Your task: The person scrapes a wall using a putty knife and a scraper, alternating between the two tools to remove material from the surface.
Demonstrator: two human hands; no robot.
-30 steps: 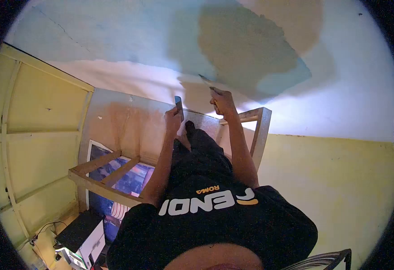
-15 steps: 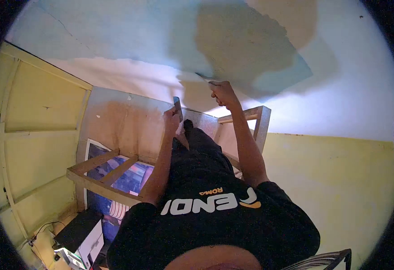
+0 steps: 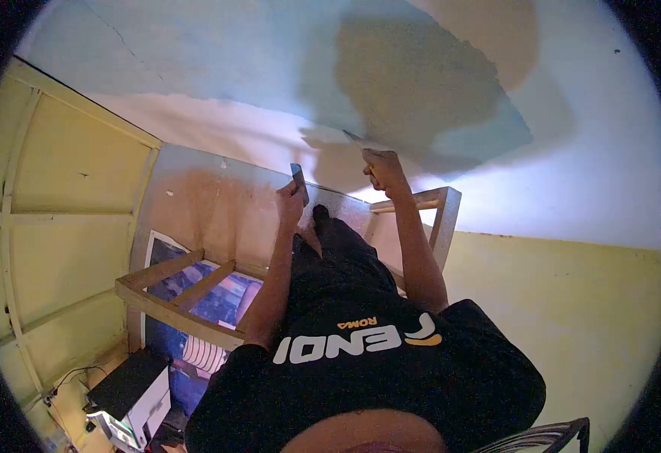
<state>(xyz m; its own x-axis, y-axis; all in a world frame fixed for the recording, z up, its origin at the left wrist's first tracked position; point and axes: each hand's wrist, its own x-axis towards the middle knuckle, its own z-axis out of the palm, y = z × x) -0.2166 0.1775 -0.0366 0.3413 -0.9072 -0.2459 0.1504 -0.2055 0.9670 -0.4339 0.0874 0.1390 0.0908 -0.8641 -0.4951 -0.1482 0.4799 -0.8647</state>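
Curling round the hidden handle of a thin, grey, tapering metal-looking blade [image 3: 355,139], the person's right hand [image 3: 384,171] has its fingers folded in, and the blade points up and left toward a large pale wall with a blue-grey patch [image 3: 489,113]. Whether the tip touches the wall or stops just short cannot be told. The left hand [image 3: 290,204], lower and to the left, is likewise folded, holding the base of a narrow, flat, dark blade-like plate [image 3: 298,175] that stands nearly upright, apart from the wall and from the other tool.

Both tools look light enough for one hand. The tapering blade is probably springy near its tip and stiffer toward the handle; the plate seems stiff. Neither looks fragile, though smooth metal could turn slippery if wet or dusty. The sound place to take hold of each is the base, fingers clear of the edges. Right of the right forearm stands a pale wooden frame [image 3: 447,215].
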